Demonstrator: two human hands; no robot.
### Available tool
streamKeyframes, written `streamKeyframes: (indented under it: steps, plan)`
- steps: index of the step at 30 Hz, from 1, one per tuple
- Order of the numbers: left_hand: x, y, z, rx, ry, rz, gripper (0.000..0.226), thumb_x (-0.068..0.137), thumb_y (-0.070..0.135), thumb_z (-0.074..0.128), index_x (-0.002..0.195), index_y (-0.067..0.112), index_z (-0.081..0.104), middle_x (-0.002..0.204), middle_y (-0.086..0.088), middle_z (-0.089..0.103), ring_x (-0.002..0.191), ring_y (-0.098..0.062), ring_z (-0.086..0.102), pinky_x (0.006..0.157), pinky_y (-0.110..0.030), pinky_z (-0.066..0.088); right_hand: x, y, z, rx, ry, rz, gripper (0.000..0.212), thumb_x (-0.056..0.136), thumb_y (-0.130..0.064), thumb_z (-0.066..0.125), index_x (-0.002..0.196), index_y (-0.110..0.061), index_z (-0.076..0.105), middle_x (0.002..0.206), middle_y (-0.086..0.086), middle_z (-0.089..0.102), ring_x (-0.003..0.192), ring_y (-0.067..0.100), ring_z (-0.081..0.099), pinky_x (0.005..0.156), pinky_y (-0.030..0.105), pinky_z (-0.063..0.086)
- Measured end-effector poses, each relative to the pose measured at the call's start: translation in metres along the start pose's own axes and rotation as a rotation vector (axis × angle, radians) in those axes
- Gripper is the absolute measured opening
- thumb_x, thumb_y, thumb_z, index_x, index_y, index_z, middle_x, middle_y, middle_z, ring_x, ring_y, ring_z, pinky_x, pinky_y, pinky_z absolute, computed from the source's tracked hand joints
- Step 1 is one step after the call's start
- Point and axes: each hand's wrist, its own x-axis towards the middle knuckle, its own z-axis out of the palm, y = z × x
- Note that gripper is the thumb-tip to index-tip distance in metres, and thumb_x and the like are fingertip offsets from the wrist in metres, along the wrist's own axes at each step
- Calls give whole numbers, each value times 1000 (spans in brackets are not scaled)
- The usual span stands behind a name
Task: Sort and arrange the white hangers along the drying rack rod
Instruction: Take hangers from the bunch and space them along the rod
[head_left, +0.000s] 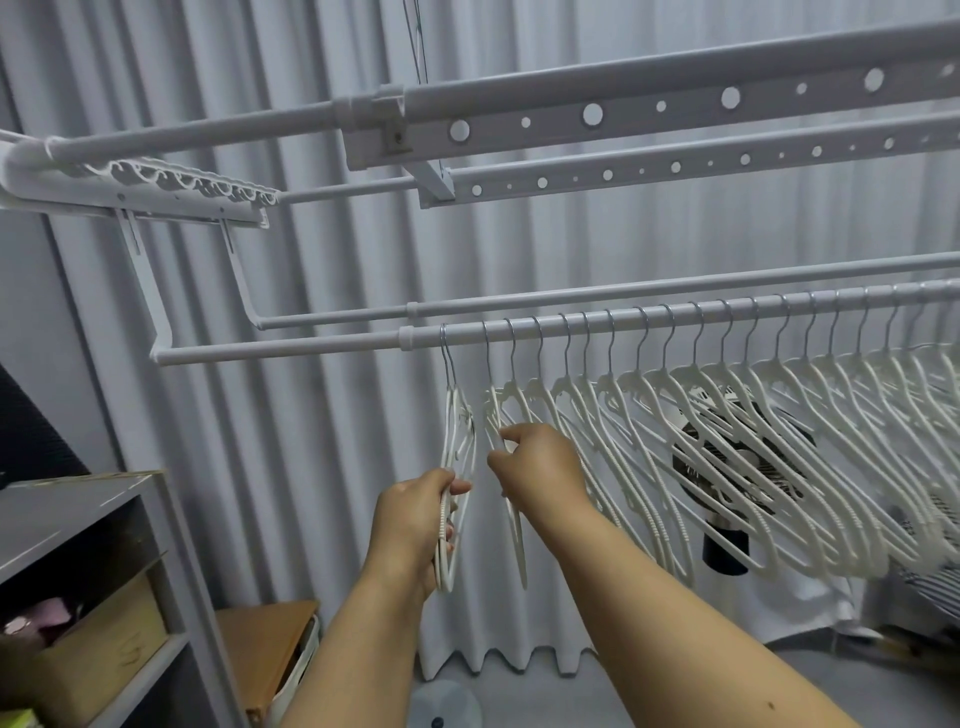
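A long row of white hangers (727, 447) hangs by metal hooks from the front rod (291, 347) of the drying rack, spread from the middle to the right edge. At the row's left end hangs a small bunch of hangers (460, 431), a little apart from the others. My left hand (415, 512) grips the lower side of that bunch. My right hand (540, 470) pinches the second hanger (517, 540) just to the right. The left stretch of the rod is bare.
A second rod (571, 296) runs behind the front one, with perforated rails (649, 114) above. Grey curtains hang behind. A grey shelf unit (156, 545) with boxes stands at the left, a wooden box (265, 644) beside it. A dark fan (727, 467) shows behind the hangers.
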Motion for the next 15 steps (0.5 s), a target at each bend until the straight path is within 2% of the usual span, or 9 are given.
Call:
streamKeyframes:
  steps: [3, 6, 11, 15]
  plan:
    - [-1, 1, 0, 6, -1, -4, 24, 89, 14, 55, 84, -3, 71, 58, -4, 42, 44, -14, 33, 41, -22, 30, -2, -2, -2, -7, -12, 2, 42, 83, -15, 53, 125, -10, 59, 104, 13, 70, 93, 30, 67, 83, 37, 55]
    - [-3, 2, 0, 3, 1, -4, 24, 90, 14, 55, 84, -3, 71, 58, -4, 41, 44, -15, 33, 42, -22, 29, -4, -4, -4, -39, 7, -9, 38, 81, -12, 52, 116, -1, 60, 100, 19, 68, 88, 34, 66, 81, 43, 55]
    - [-7, 3, 1, -6, -6, -4, 24, 91, 14, 55, 87, -4, 70, 58, -4, 40, 44, -14, 32, 44, -23, 30, -5, -4, -6, -108, 22, -22, 36, 83, -10, 53, 117, -1, 59, 111, 17, 65, 98, 32, 63, 86, 42, 53]
    - [-7, 3, 1, -6, -2, -2, 25, 91, 14, 55, 90, -6, 71, 57, -3, 40, 43, -14, 32, 43, -23, 30, -5, -5, -3, -125, 13, -35, 36, 81, -7, 53, 115, 3, 60, 107, 20, 66, 90, 34, 66, 81, 43, 55]
